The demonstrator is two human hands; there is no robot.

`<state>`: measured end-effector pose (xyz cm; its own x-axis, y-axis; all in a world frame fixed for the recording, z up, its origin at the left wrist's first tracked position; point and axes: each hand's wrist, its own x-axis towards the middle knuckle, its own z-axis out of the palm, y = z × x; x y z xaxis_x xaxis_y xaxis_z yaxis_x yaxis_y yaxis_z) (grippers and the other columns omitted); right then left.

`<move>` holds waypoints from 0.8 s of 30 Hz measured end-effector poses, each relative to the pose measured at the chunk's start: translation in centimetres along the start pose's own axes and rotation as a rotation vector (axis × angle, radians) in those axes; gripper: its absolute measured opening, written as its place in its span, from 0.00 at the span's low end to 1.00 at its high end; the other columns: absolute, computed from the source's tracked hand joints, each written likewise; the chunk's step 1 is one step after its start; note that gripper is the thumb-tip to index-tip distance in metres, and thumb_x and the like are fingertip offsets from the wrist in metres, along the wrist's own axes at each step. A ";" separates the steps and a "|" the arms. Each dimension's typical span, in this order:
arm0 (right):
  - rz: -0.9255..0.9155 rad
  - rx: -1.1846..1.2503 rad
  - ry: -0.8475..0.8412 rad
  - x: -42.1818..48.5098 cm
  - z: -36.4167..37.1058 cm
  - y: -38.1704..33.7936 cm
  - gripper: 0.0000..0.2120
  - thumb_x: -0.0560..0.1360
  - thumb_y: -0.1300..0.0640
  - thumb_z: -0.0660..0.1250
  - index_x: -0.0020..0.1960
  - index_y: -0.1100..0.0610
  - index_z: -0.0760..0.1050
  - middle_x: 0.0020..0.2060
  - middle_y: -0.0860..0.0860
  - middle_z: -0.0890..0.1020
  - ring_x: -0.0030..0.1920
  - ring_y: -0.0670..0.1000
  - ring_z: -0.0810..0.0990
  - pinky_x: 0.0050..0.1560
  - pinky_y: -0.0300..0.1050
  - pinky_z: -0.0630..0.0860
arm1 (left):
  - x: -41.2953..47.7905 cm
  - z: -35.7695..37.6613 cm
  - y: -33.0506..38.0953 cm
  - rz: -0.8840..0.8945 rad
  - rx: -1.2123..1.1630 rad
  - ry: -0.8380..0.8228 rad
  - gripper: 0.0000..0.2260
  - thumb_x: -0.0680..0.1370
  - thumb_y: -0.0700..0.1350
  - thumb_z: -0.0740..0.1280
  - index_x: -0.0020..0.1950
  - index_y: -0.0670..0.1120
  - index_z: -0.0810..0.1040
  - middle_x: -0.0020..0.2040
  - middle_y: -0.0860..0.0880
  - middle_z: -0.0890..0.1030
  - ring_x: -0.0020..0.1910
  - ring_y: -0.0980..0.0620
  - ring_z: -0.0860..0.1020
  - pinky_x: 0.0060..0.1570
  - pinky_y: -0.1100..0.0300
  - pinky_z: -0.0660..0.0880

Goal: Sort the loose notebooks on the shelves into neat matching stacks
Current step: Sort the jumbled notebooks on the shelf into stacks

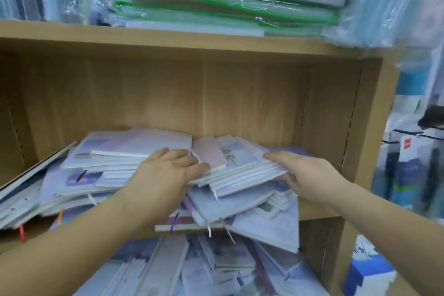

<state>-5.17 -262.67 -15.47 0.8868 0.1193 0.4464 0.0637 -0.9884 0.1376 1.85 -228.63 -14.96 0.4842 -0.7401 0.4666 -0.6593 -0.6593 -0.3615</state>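
We judge sorting barely started: left hand point(168, 172) flat on, right hand point(306, 175) gripping, one notebook bundle point(242, 172); the heap point(96, 175) lies jumbled.

Pale notebooks heaped loose on a wooden shelf.

The notebooks point(103, 175) lie flat but crooked, their lilac, blue and white covers overlapping. Some poke past the shelf point(314, 211) edge, with ribbon markers point(175, 222) dangling. A thin bundle point(242, 172) sits tilted on the heap with a small pink notebook point(209, 154) on top. The left hand point(165, 175) rests on its left end and the right hand point(305, 175) pinches its right edge. More lie jumbled below.
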 end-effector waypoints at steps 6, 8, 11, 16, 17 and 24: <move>0.084 -0.355 0.025 0.2 -1.2 3.5 0.39 0.74 0.65 0.64 0.78 0.40 0.57 0.65 0.42 0.77 0.62 0.49 0.79 0.68 0.52 0.70 | -1.0 0.7 -1.4 -0.047 -0.036 0.063 0.30 0.59 0.44 0.82 0.60 0.55 0.84 0.52 0.53 0.87 0.58 0.49 0.84 0.56 0.44 0.80; 0.261 -0.336 -0.099 -0.4 -1.8 4.6 0.39 0.77 0.63 0.61 0.81 0.41 0.49 0.68 0.45 0.75 0.65 0.51 0.76 0.63 0.49 0.72 | -1.4 0.6 -1.3 -0.031 -0.049 0.091 0.26 0.60 0.48 0.78 0.57 0.55 0.84 0.50 0.52 0.87 0.57 0.49 0.84 0.56 0.43 0.80; 0.434 -0.137 -0.147 -0.9 -3.5 4.1 0.38 0.77 0.63 0.62 0.81 0.45 0.52 0.78 0.49 0.61 0.70 0.55 0.72 0.55 0.50 0.78 | -1.7 0.6 -0.8 0.013 -0.050 0.141 0.19 0.62 0.53 0.73 0.52 0.55 0.85 0.46 0.55 0.86 0.56 0.49 0.85 0.54 0.45 0.81; 0.110 0.257 0.062 1.1 -5.0 -4.5 0.26 0.79 0.47 0.64 0.76 0.48 0.66 0.72 0.45 0.72 0.69 0.50 0.73 0.67 0.50 0.72 | -1.4 1.3 -0.6 0.036 -0.180 0.138 0.20 0.69 0.51 0.72 0.61 0.54 0.83 0.59 0.54 0.85 0.63 0.48 0.81 0.63 0.40 0.75; 0.030 0.295 0.014 1.7 -4.9 -6.8 0.27 0.79 0.44 0.64 0.77 0.47 0.66 0.72 0.44 0.72 0.70 0.49 0.72 0.69 0.49 0.71 | -1.9 1.1 -0.7 0.038 -0.265 0.161 0.20 0.71 0.50 0.72 0.63 0.54 0.82 0.63 0.53 0.83 0.66 0.49 0.79 0.66 0.41 0.73; -0.281 0.398 0.067 6.5 -4.6 -19.8 0.41 0.70 0.31 0.65 0.78 0.49 0.64 0.74 0.47 0.69 0.75 0.49 0.66 0.74 0.45 0.64 | -13.3 -3.1 -7.8 -0.291 -0.370 0.458 0.22 0.76 0.50 0.71 0.70 0.49 0.78 0.74 0.52 0.73 0.72 0.55 0.73 0.68 0.60 0.70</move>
<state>-2.77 -241.89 -11.20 0.7796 0.3791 0.4984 0.4777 -0.8747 -0.0819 -1.27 -213.24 -15.89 0.4325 -0.3532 0.8296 -0.7323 -0.6744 0.0947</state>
